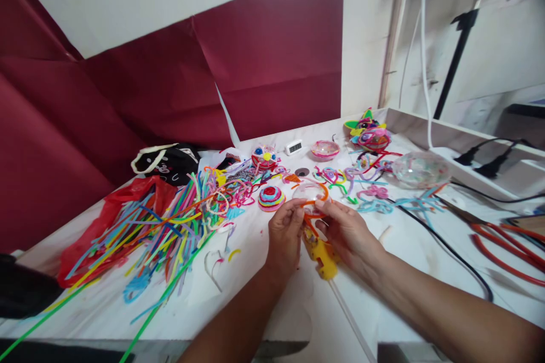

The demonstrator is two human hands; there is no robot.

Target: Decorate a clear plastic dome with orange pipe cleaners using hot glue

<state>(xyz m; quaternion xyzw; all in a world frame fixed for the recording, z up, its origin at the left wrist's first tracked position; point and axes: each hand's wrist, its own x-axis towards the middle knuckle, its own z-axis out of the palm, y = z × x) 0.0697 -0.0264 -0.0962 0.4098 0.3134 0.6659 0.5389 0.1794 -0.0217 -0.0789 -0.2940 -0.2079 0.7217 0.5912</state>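
- At the frame's left, fuzzy sticks (pixel 170 221) lie piled on the table (pixel 255 306).
- Left hand (pixel 286 232), middle: fingers pinched shut on the orange fuzzy stick (pixel 326 193).
- Right hand (pixel 347 232) pinches it too, above a yellow glue gun (pixel 323 255).
- It looks light, soft and bendy; hold its ends.

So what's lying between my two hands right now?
Head view: a yellow glue gun lies between the left hand and right hand, beneath the orange pipe cleaner both pinch.
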